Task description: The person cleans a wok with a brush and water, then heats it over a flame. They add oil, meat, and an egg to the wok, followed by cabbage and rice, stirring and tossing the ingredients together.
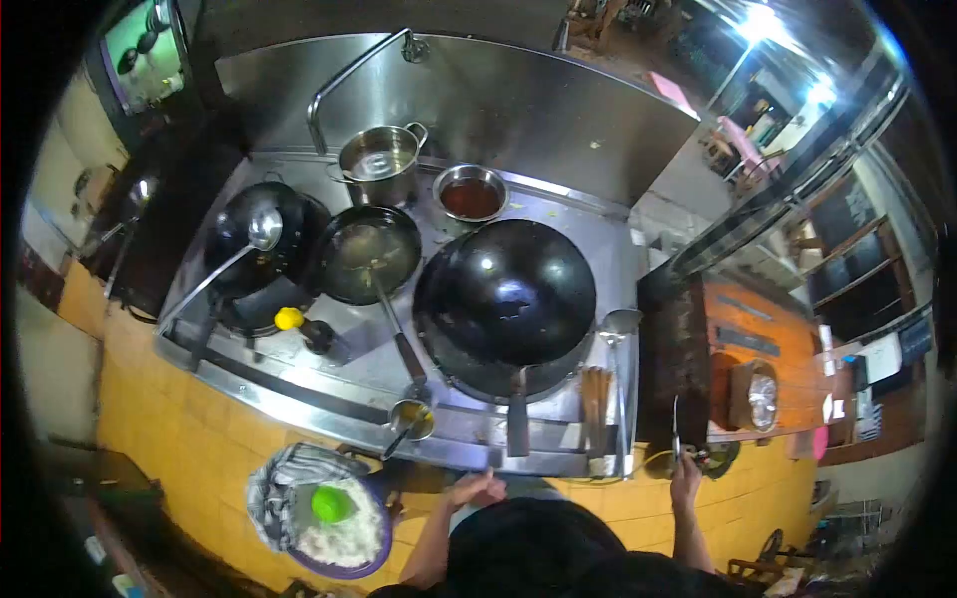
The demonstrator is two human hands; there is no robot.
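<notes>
Yellow tiling fronts the counter where the person stands, and nearest them a purple bowl of rice (344, 538) with a green lid (331, 503) sits beside a striped cloth (279, 478). Their left hand (477, 490) rests at the steel stove edge (329, 419), fingers loosely spread, holding nothing. Their right hand (685, 468) is closed round a thin metal utensil (675, 424) held upright over a small dish (713, 458) at the counter's end. Just beyond the left hand the big black wok (508, 299) sits empty on its burner, handle pointing toward the person. Farther back stand a smaller pan (369, 254), a wok with a ladle (254, 239), a steel pot (379, 159) and a sauce bowl (471, 194). With eyes on the dish, the left hand could brush the wok handle, which may be hot
</notes>
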